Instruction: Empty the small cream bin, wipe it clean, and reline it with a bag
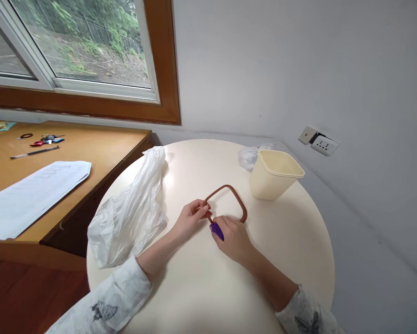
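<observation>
L hand is pinching brown rounded-square plastic-looking frame; R hand is clasping crumpled purple cloth-like wad against it, prob. wiping; nxt stretch needs steady L grip.

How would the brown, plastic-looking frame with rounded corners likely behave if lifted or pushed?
Probably fairly stiff: the brown frame shows no sag between the left hand and the right hand. Likely light for its size, being a narrow band around an open middle.
</observation>
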Available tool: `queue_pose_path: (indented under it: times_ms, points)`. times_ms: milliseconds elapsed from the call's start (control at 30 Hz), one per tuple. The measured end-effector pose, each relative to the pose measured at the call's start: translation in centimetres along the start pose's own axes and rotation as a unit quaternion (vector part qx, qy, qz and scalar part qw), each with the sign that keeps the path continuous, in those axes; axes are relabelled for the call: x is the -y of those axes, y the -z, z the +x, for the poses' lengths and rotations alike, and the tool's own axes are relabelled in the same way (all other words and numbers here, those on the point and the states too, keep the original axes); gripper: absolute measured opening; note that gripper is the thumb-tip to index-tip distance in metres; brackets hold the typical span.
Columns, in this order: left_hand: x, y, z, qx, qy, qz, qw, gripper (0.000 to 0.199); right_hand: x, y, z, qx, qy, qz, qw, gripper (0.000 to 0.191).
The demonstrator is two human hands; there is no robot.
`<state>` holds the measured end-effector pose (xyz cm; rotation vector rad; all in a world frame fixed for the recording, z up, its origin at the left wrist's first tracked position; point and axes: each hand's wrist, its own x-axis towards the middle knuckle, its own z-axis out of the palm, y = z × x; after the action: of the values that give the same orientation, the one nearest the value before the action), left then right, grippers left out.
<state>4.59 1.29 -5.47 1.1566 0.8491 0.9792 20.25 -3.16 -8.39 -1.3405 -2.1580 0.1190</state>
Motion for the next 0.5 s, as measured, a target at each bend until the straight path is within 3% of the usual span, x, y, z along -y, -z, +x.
queue_pose_path:
  times_ms: [67,133,233,367,433,500]
  points:
    - [0.3,0.1,0.1,0.002,0.010,-0.016,1.000,0.021,0.1,0.3,0.2,0.009,-0.045,0.100,0.994,0.012]
    - [0.5,0.2,0.3,0.000,0.020,-0.021,1.000,0.023,0.1,0.6,0.5,0.002,-0.115,0.239,0.964,0.015]
    - [0.7,0.4,0.5,-0.018,0.031,-0.007,0.999,0.028,-0.4,1.4,1.0,-0.038,-0.228,0.457,0.859,0.022]
    - [0.6,0.3,0.5,-0.031,0.043,0.007,0.999,0.032,-1.8,2.7,1.6,-0.091,-0.305,0.676,0.665,0.031]
    - [0.6,0.2,0.5,-0.028,0.048,0.010,0.998,0.034,-2.6,3.5,1.9,-0.130,-0.314,0.712,0.615,0.035]
    - [0.7,0.2,0.5,-0.023,0.049,0.011,0.998,0.034,-3.3,4.2,2.5,-0.173,-0.316,0.702,0.614,0.038]
